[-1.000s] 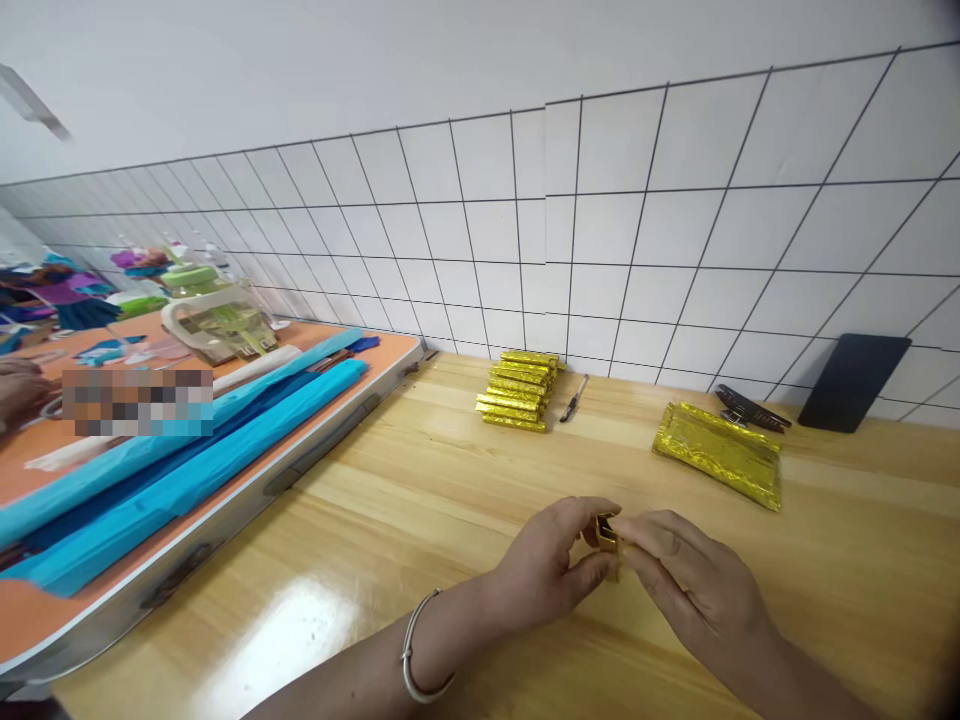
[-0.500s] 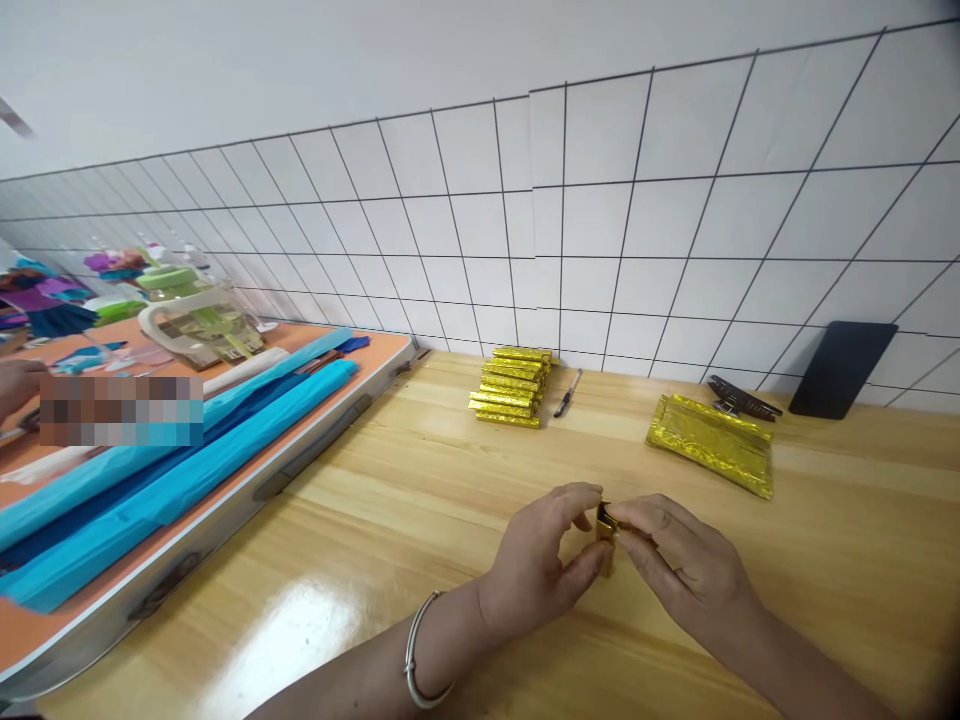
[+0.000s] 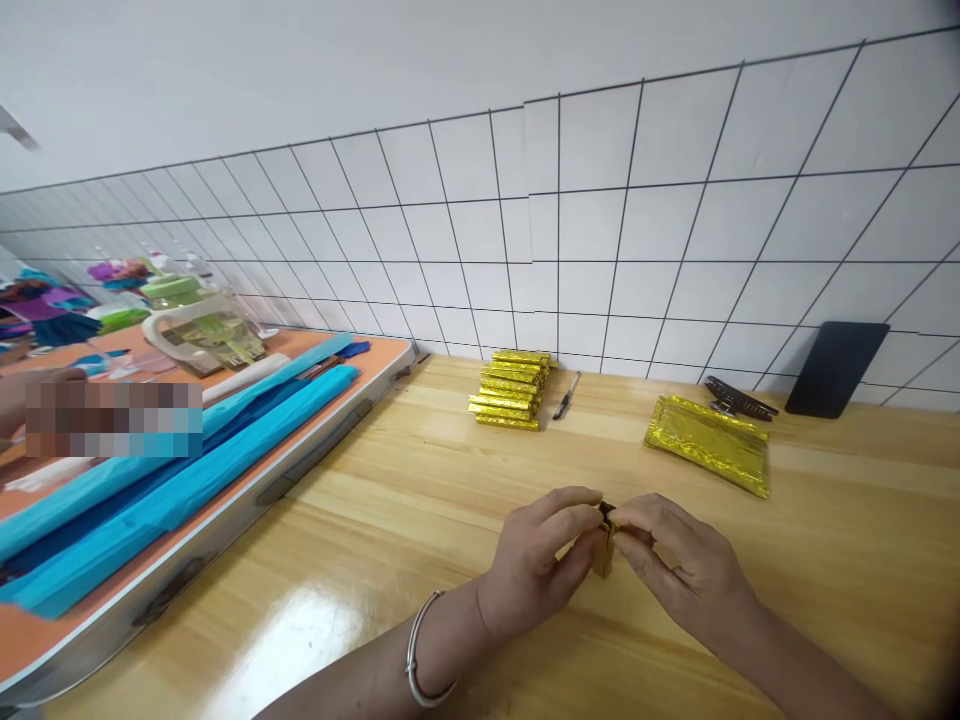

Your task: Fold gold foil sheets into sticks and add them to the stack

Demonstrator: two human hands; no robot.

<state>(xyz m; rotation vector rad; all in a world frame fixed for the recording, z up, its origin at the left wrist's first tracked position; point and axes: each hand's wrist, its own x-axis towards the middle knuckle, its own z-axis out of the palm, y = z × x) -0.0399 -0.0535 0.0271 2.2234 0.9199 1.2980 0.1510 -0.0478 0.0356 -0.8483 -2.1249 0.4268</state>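
Both hands hold one small folded gold foil piece point(image 3: 603, 555) above the wooden table. My left hand point(image 3: 541, 555) wraps its fingers and thumb around the left side, with a silver bangle on that wrist. My right hand point(image 3: 679, 560) pinches the top right edge between thumb and fingers. The upper end of the piece looks dark and open, and fingertips partly cover it. Farther back lies a stack of folded gold strips point(image 3: 511, 390). To the right, flat gold foil sheets point(image 3: 709, 445) lie on the wood.
A pen point(image 3: 566, 396) lies beside the strips. A dark hair clip point(image 3: 739, 400) and a black phone point(image 3: 838, 368) are near the tiled wall. At left, an orange-topped table point(image 3: 390, 362) holds blue rolls point(image 3: 262, 440), a green-lidded jug point(image 3: 202, 325) and another person's hand point(image 3: 45, 385).
The left thumb has drawn back from the front of the foil piece, showing more of its lower part. The other person's hand at left has shifted slightly right.
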